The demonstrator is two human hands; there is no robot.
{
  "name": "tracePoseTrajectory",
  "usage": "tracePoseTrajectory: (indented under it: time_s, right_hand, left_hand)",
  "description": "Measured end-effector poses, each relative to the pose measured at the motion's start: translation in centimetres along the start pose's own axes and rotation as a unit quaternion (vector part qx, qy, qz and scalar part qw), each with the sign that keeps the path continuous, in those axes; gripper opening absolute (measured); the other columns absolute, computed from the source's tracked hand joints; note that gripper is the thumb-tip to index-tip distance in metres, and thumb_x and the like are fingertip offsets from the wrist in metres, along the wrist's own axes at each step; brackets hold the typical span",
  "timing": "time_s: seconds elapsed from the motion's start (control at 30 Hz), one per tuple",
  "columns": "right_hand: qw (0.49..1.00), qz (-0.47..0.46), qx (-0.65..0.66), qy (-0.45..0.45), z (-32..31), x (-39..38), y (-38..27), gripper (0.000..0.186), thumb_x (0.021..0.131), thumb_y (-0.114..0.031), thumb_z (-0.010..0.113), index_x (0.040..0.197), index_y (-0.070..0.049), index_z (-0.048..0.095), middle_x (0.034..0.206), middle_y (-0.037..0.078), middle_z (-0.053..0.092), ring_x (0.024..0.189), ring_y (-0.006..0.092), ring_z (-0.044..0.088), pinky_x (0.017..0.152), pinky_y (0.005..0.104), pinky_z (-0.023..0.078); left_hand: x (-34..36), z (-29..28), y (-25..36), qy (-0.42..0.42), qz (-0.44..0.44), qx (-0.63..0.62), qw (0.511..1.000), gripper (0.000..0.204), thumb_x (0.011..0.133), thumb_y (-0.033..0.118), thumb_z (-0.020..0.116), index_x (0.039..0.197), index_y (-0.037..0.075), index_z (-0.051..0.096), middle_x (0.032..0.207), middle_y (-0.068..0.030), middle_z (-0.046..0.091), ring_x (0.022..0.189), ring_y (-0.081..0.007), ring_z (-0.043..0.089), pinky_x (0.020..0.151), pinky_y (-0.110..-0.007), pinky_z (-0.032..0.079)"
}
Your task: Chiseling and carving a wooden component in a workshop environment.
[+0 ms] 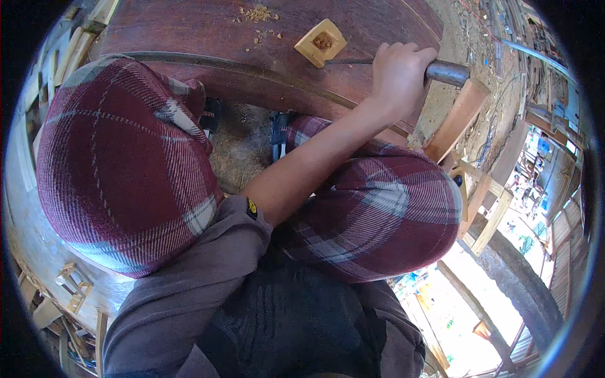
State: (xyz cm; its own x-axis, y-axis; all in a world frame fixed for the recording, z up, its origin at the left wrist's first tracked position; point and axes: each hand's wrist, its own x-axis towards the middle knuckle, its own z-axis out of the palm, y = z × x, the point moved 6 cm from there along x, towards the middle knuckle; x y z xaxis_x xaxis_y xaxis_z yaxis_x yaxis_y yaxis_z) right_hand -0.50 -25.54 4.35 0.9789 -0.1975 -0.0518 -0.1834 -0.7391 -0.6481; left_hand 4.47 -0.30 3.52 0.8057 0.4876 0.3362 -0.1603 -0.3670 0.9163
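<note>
The left hand [403, 79], reaching across from a grey sleeve [201, 268], is clamped around a dark tool [449, 73], its fingers curled over and the knuckles facing up. The tool's thick, round grey handle sticks out to the right of the hand, and a thin dark shaft runs out to the left, ending at the lower corner of a small pale wooden block [309, 49]; whether the two touch is hard to tell. The block lies near the right end of a reddish-brown bench [170, 28], set at a slant, with a squarish hollow in its upper face that looks rough and brown inside. A small heap of wood shavings [257, 13] sits on the bench to the left of the block, with loose crumbs scattered below it. The right hand is out of view, so its state cannot be told. The person's knees, in maroon plaid trousers [126, 145], are spread below the bench edge. A thick wooden stick [460, 120] leans just beyond the bench's right end, and pale wooden strips [75, 57] stand at the upper left.
</note>
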Motion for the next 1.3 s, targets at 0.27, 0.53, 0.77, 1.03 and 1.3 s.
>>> tracePoseTrajectory:
  time_s: [0.27,0.53,0.77,1.03,1.3]
  right_hand:
    - [1.0,-0.004,-0.014,-0.006,0.1,0.1,0.0,0.062,0.07,-0.005,0.079,0.123,0.002,0.049,0.108,0.012,0.058,0.097,0.0237,0.059,0.089,0.0353,0.048]
    - [1.0,-0.005,-0.021,-0.013,0.2,0.3,0.2,0.066,0.069,-0.005,0.08,0.125,0.003,0.047,0.111,0.014,0.058,0.1,0.0244,0.059,0.091,0.0357,0.048]
    - [1.0,-0.006,-0.026,-0.015,0.2,0.4,0.4,0.07,0.068,-0.004,0.081,0.127,0.005,0.045,0.114,0.016,0.058,0.103,0.0251,0.059,0.092,0.0361,0.047]
    - [0.999,-0.006,-0.032,-0.017,0.1,0.6,1.0,0.074,0.067,-0.004,0.081,0.13,0.007,0.043,0.116,0.017,0.057,0.106,0.0258,0.059,0.094,0.0365,0.047]
    - [0.999,-0.01,-0.034,-0.021,0.2,0.6,0.8,0.077,0.067,-0.005,0.082,0.132,0.008,0.041,0.12,0.019,0.056,0.109,0.0272,0.058,0.097,0.0372,0.046]
  left_hand:
    - [1.9,-2.0,-0.5,0.003,0.038,-0.024,0.999,0.027,0.07,0.007,0.07,0.097,0.011,0.067,0.078,-0.0106,0.064,0.081,-0.0333,0.062,0.075,-0.045,0.045]
    - [0.6,-0.4,-0.5,-0.012,-0.02,0.008,1.0,0.02,0.07,0.009,0.07,0.09,0.011,0.067,0.076,-0.0101,0.064,0.08,-0.0323,0.063,0.074,-0.045,0.045]
    - [0.5,0.0,-0.2,-0.009,0.001,-0.008,1.0,0.023,0.071,0.008,0.07,0.093,0.012,0.067,0.079,-0.0096,0.064,0.08,-0.0322,0.063,0.074,-0.045,0.046]
    - [1.4,0.2,-0.3,-0.056,0.017,-0.056,0.997,0.027,0.071,0.008,0.071,0.097,0.011,0.066,0.08,-0.0115,0.065,0.08,-0.0342,0.063,0.077,-0.045,0.047]
    - [1.2,0.0,-0.2,-0.054,0.022,-0.039,0.998,0.027,0.071,0.008,0.071,0.098,0.011,0.066,0.08,-0.0121,0.066,0.08,-0.0346,0.064,0.076,-0.046,0.048]
